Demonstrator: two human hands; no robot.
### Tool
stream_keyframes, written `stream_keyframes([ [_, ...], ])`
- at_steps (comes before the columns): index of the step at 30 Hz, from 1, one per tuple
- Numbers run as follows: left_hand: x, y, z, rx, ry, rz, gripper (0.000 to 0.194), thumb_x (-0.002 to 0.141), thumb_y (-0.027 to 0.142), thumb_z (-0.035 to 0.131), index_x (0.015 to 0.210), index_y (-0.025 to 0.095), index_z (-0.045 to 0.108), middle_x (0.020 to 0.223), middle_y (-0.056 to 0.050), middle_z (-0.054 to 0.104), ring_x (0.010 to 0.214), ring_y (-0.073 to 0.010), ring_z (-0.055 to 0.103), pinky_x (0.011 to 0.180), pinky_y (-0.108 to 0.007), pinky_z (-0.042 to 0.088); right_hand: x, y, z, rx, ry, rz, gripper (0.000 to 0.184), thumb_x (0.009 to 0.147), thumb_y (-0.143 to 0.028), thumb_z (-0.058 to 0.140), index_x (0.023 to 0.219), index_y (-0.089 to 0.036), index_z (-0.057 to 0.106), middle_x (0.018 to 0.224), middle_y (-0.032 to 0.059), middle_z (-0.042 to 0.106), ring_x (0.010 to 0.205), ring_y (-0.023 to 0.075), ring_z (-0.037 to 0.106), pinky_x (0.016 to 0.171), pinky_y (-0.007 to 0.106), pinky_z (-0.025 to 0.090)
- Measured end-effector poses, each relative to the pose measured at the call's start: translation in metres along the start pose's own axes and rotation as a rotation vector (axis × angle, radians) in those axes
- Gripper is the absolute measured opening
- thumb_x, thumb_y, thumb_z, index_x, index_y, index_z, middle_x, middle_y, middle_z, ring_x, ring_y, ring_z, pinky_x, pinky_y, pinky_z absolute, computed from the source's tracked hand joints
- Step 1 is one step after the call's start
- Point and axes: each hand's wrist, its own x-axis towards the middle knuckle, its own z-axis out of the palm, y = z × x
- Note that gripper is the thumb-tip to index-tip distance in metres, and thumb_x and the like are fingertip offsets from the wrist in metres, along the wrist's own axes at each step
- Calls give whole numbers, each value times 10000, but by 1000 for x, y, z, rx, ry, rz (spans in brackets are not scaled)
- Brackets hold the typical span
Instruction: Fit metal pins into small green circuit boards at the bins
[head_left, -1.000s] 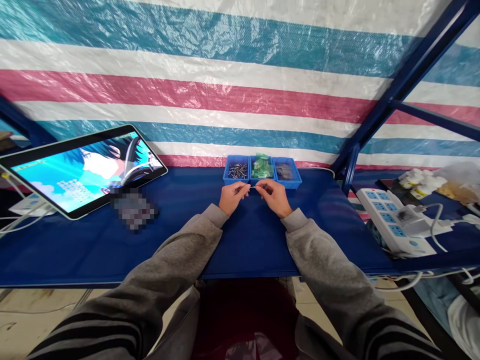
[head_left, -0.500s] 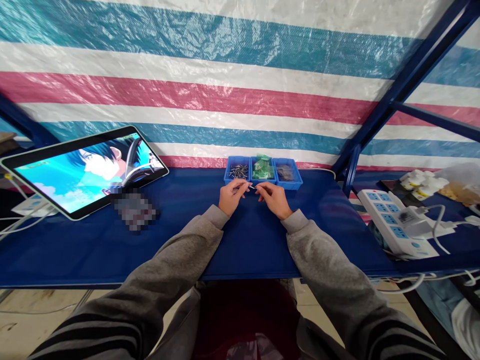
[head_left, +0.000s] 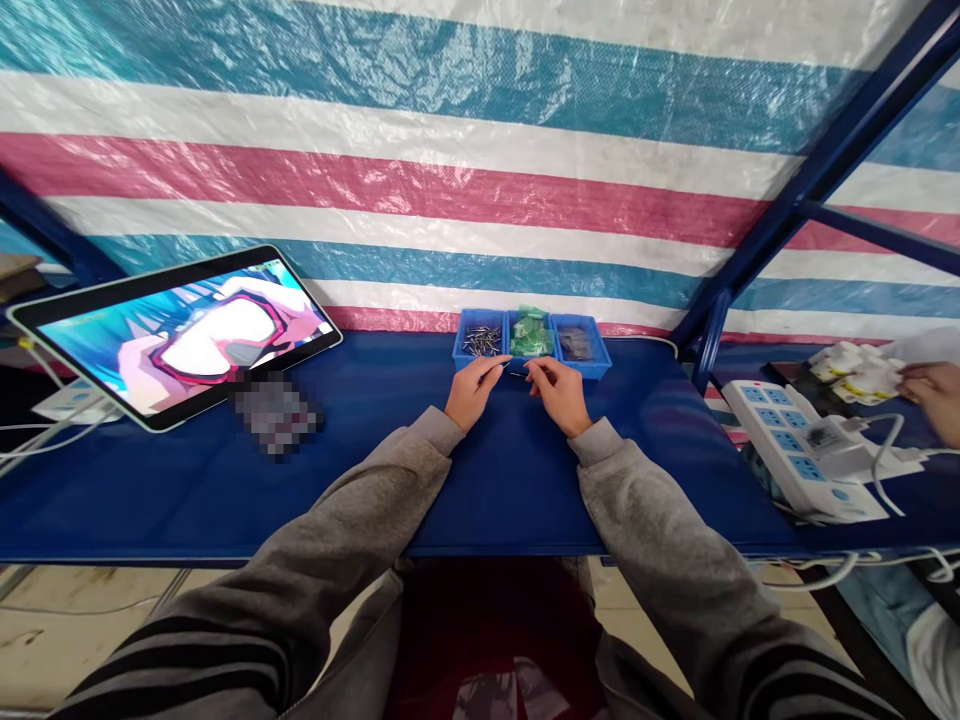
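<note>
My left hand (head_left: 472, 390) is closed in a pinch just in front of the blue bins, its fingertips pointing right. What it holds, if anything, is too small to make out. Facing it across a small gap, my right hand (head_left: 559, 394) pinches a thin, pale metal-looking piece (head_left: 518, 374) that sticks out toward the left fingertips. Behind my hands stand three joined blue bins. The left bin (head_left: 458, 350) has many small metal parts (head_left: 482, 340), the middle one green packets (head_left: 531, 334), and the right one greyish, see-through pieces (head_left: 576, 343).
A tablet (head_left: 169, 420) playing a cartoon leans at the left, with a blurred-out item (head_left: 276, 415) before it. At the right are a power strip (head_left: 787, 445), cables, white bottles (head_left: 862, 375) and another person's hand (head_left: 934, 395). A blue frame post (head_left: 795, 190) slants up there.
My fingertips have drawn slightly apart, the thin piece staying by my right hand. Another person's hand has come in at the right edge. The view has shifted a little.
</note>
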Motion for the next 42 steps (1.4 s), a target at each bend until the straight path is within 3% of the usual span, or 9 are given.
stream_keyframes([
  [5,-1,0,1,-36,31,-29,303,931,408,534,1082,178,659,601,22,554,547,-120,514,581,-240,434,-1,-1,1,10,-86,-41,259,834,-424,611,916,-189,682,799,45,670,541,139,595,533,281,498],
  [9,-2,1,0,-44,27,-30,284,917,410,560,1060,182,649,518,50,513,478,-103,467,544,-233,413,-2,-2,4,-1,-145,-67,244,826,-446,624,809,-205,658,775,39,655,540,142,585,523,285,494],
  [15,0,0,2,-234,33,-113,367,832,476,651,1022,162,646,644,3,638,484,-88,512,463,-204,429,-2,-4,2,24,-141,-41,273,857,-463,575,794,-199,611,713,18,623,531,138,577,522,273,481],
  [18,1,-2,4,-303,55,-113,369,753,480,729,895,146,668,701,-27,661,532,-104,563,461,-207,460,-1,-5,-1,39,-103,-13,277,867,-465,558,785,-202,589,642,-1,589,513,138,567,520,269,476],
  [22,3,-3,4,-273,68,-109,344,765,486,712,770,144,671,649,-23,636,530,-109,567,473,-217,470,0,-5,-1,27,-122,3,307,871,-488,543,769,-203,591,644,1,594,512,138,572,515,267,486],
  [27,3,0,2,-185,47,-131,365,834,483,636,669,157,636,558,6,592,462,-85,508,443,-196,422,-1,-5,2,23,-141,-31,278,822,-465,625,908,-202,639,743,14,645,529,133,587,522,266,491],
  [31,2,1,2,-161,79,-146,408,841,480,628,589,160,604,491,21,550,412,-73,466,419,-193,396,-1,-4,3,2,-142,-69,254,820,-456,632,794,-204,641,748,30,658,538,139,585,546,280,492],
  [39,2,-1,3,-227,84,-109,317,748,461,733,788,147,729,730,-52,703,567,-131,607,480,-231,500,0,2,3,-12,-163,-16,311,874,-489,547,759,-207,611,597,1,598,496,149,568,534,276,466],
  [42,1,-1,3,-228,87,-82,327,789,468,695,850,149,733,887,-83,729,702,-166,659,554,-251,545,0,2,4,-43,-160,-16,314,880,-472,542,742,-202,621,596,3,605,490,151,576,545,281,472],
])
